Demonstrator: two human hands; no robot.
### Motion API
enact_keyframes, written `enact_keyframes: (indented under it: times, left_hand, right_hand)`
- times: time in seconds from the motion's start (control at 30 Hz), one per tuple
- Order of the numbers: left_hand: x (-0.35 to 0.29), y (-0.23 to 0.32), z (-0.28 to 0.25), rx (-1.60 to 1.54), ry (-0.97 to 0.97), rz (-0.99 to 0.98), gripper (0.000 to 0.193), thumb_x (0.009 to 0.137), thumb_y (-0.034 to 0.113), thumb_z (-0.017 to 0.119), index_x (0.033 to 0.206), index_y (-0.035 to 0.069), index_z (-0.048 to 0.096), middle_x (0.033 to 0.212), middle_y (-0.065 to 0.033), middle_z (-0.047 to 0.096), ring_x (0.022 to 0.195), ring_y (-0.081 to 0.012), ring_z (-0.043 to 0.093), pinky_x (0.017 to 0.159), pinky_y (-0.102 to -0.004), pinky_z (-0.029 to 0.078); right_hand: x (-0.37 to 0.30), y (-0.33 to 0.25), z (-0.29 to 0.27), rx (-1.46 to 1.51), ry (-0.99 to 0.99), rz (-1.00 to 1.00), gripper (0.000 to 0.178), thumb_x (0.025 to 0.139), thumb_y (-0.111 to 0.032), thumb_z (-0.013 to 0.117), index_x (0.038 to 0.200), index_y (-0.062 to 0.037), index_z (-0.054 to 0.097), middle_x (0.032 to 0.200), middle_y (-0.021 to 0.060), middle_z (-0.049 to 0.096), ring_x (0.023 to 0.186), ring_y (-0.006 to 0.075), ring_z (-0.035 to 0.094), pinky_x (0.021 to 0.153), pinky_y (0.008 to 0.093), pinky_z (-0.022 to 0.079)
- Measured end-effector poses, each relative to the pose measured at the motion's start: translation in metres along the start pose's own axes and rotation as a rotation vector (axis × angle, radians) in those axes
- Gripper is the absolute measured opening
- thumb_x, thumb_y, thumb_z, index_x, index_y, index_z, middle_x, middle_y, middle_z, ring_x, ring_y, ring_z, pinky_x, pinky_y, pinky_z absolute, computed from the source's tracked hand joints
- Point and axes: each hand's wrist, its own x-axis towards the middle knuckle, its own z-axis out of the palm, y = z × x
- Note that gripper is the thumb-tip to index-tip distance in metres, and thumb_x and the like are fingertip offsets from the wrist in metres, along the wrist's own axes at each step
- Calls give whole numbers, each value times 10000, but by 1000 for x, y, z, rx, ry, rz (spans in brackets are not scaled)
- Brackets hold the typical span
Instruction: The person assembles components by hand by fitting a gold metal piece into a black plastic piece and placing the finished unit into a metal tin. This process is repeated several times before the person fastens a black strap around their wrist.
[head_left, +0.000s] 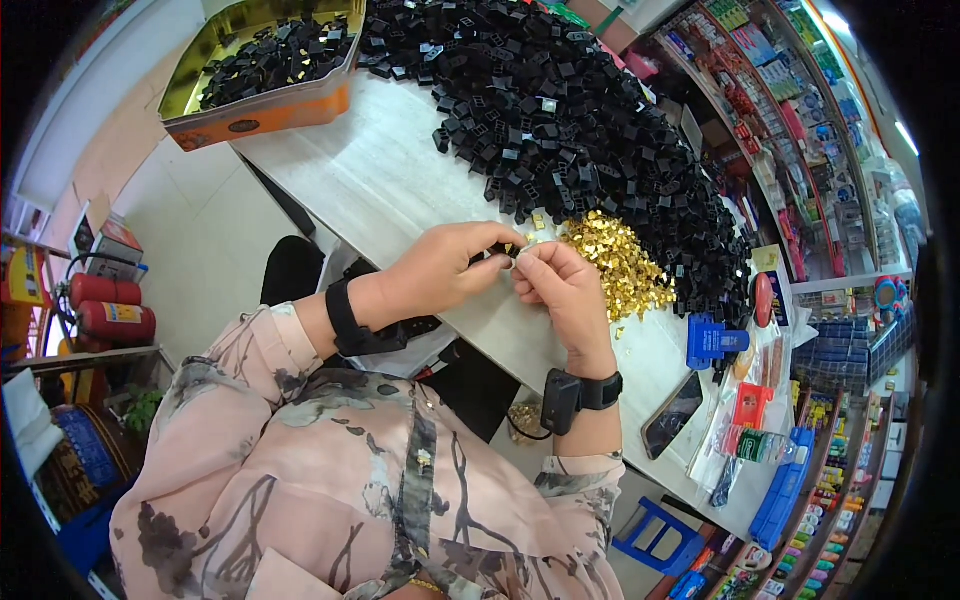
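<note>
My left hand (440,265) pinches a small black plastic piece (507,250) between thumb and forefinger, just above the near edge of the table. My right hand (568,285) meets it there, thumb and forefinger pressed together against the piece's right end; whatever is between them is too small to make out. Right beside the right hand lies a heap of small shiny gold pieces (622,268), a few of them strayed near the fingertips. Behind it spreads a large pile of black plastic pieces (560,130), boxy with small openings.
An orange tin with a gold inside (290,118) stands at the far left corner, holding more black pieces. To the right lie a blue stamp (706,342), a phone (671,415) and a plastic bottle (755,445). Red fire extinguishers (115,320) stand at left; stocked shelves line the right.
</note>
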Motion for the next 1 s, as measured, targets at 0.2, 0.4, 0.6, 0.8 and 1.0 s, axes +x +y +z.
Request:
enact_keyframes:
  times: [0.2, 0.4, 0.6, 0.8, 1.0]
  left_hand:
    - [0, -5, 3, 135, -9, 91, 239, 815, 33, 538, 1049, 35, 581, 921, -161, 624, 840, -309, 608, 718, -347, 480]
    - [2, 3, -6, -142, -52, -64, 228, 859, 50, 524, 1079, 12, 569, 888, -83, 640, 693, -123, 596, 629, -249, 474]
    - [9, -1, -9, -425, -82, -264, 234, 895, 91, 502, 1115, 29, 548, 875, -46, 638, 613, -62, 564, 555, -196, 443]
    - [18, 4, -24, -532, -110, -517, 190, 903, 144, 514, 1066, 55, 552, 849, -37, 631, 604, -58, 550, 504, -172, 403]
    - [42, 12, -47, -435, -102, -697, 190, 888, 221, 558, 986, 59, 543, 805, -12, 612, 642, -52, 561, 505, -171, 413]
  right_hand:
    - [2, 2, -6, -94, -9, -11, 132, 857, -190, 618, 849, -59, 603, 732, -11, 601, 634, 41, 537, 580, 169, 428]
    - [6, 2, -3, -34, -30, -32, 151, 847, -205, 637, 842, -57, 607, 723, -27, 603, 615, 28, 505, 553, 159, 390]
    - [18, 16, -5, -355, 194, -335, 156, 851, -197, 615, 856, -42, 609, 712, 2, 598, 599, 75, 540, 544, 219, 433]
    - [16, 14, 1, -969, 398, -640, 146, 803, -152, 632, 877, -28, 615, 717, 59, 588, 583, 157, 567, 551, 276, 459]
    - [11, 14, -2, -877, 350, -528, 119, 771, -151, 642, 854, -66, 628, 762, 92, 593, 630, 248, 597, 573, 330, 478]
